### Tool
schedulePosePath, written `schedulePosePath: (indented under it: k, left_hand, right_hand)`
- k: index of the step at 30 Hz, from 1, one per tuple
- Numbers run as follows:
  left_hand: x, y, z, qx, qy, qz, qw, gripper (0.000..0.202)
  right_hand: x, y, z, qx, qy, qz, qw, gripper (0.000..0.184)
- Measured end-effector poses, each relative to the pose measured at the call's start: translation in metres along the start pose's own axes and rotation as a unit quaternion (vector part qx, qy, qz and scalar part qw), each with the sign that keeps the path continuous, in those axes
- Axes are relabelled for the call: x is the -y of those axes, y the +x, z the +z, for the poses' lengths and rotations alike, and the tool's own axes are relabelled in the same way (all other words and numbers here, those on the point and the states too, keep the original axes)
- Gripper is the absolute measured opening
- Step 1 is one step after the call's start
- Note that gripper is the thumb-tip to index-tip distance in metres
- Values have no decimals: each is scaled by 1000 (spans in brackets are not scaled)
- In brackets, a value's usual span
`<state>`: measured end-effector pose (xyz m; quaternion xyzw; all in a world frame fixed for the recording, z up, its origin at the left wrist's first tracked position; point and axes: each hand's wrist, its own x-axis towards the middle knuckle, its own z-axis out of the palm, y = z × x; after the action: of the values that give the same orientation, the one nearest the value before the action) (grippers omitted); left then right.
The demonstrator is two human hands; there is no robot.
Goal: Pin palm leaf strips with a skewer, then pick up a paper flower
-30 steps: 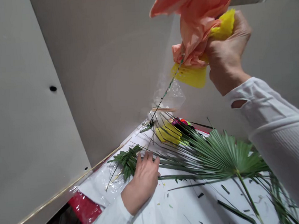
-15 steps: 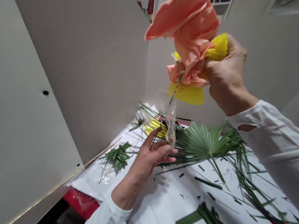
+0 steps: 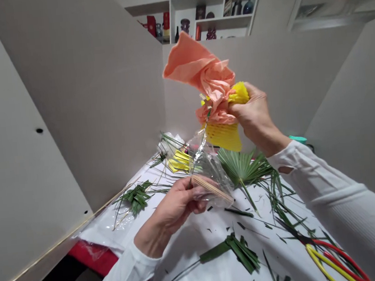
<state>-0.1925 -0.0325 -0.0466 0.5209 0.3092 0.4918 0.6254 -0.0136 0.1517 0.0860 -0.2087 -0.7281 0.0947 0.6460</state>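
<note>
A paper flower [image 3: 207,90] hangs in the air above the table, tilted, with crumpled peach crepe on top and yellow honeycomb paper below. The right hand [image 3: 255,118] grips it closed, fingers wrapped around the yellow paper at its side. Lower down, the left hand [image 3: 177,207] curls around a bundle of wooden skewers [image 3: 212,189] and a clear plastic bag [image 3: 210,173]. The bag narrows upward to a twisted neck that reaches the flower's base.

Below the hands, a white-covered table [image 3: 199,263] is strewn with green clippings. A fan palm leaf [image 3: 243,170] lies just beyond the bag, and a cluster of leaf pieces [image 3: 135,198] lies left of the left hand. A bunch of cut leaf strips [image 3: 241,250] sits nearer the front. Yellow paper [image 3: 178,162] lies at the far end, and scissors with red and yellow handles [image 3: 331,259] lie at lower right. Shelves [image 3: 195,18] holding bottles and ornaments stand beyond the pale walls.
</note>
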Motion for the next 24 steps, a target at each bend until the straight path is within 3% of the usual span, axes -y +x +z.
schedulePosePath:
  k: [4, 9, 14, 17, 21, 24]
  left_hand:
    - [-3, 0, 10, 8, -21, 24, 999, 34]
    - [-2, 5, 24, 95, -64, 24, 993, 32]
    - [-1, 8, 44, 187, -125, 22, 974, 30]
    - [-8, 8, 56, 218, -152, 3, 964, 40]
    - [-14, 8, 62, 207, -149, -23, 967, 73]
    - [-7, 11, 59, 148, -113, -19, 982, 59]
  right_hand:
    - [14, -25, -26, 26, -22, 60, 998, 30]
    - [19, -34, -57, 8, -73, 110, 991, 31]
    - [24, -29, -74, -17, -160, 106, 981, 31]
    - [29, -28, -78, -18, -216, 97, 971, 28]
    - [30, -32, -78, -9, -281, 78, 956, 28]
    - [26, -35, -71, -2, -317, 54, 947, 30]
